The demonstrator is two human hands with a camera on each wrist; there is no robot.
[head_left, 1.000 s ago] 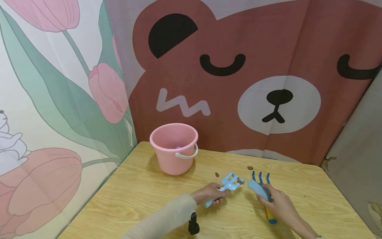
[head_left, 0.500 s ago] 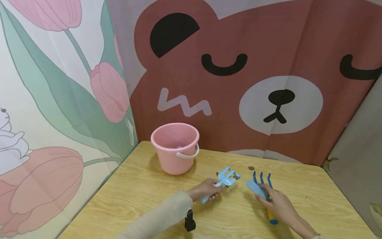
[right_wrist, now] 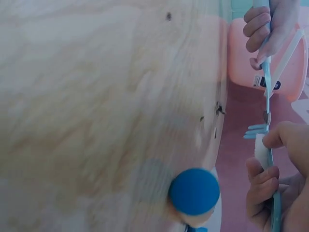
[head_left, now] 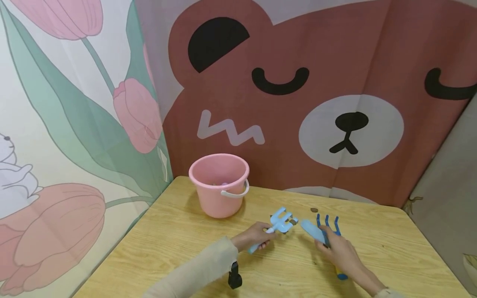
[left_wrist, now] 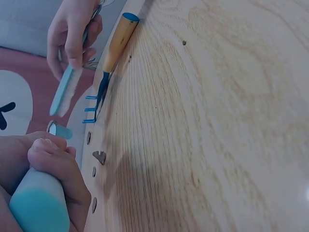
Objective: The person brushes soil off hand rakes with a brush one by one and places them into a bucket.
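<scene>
My left hand [head_left: 258, 235] grips the handle of a light blue garden hand fork [head_left: 282, 220], held above the table with its tines to the right. A small brown leaf-like piece [head_left: 293, 222] sits on those tines. In my right hand [head_left: 340, 248] is a light blue brush [head_left: 312, 230], whose white bristles [right_wrist: 261, 151] show in the right wrist view. The brush tip points at the fork's tines, close beside them. Under the right hand lies a blue hand rake [head_left: 337, 225] with a yellow handle [left_wrist: 120, 43], partly hidden by the hand.
A pink bucket [head_left: 220, 203] with a white handle stands at the back left, small things inside it. Another brown piece [head_left: 314, 210] lies behind the rake, and several more brown pieces [left_wrist: 99, 157] lie on the table [head_left: 179, 252]. Printed curtains hang close behind.
The fork has shifted slightly left and away from me, carrying the brown piece. The brush has moved left, closer to the tines. Rake and bucket stay put.
</scene>
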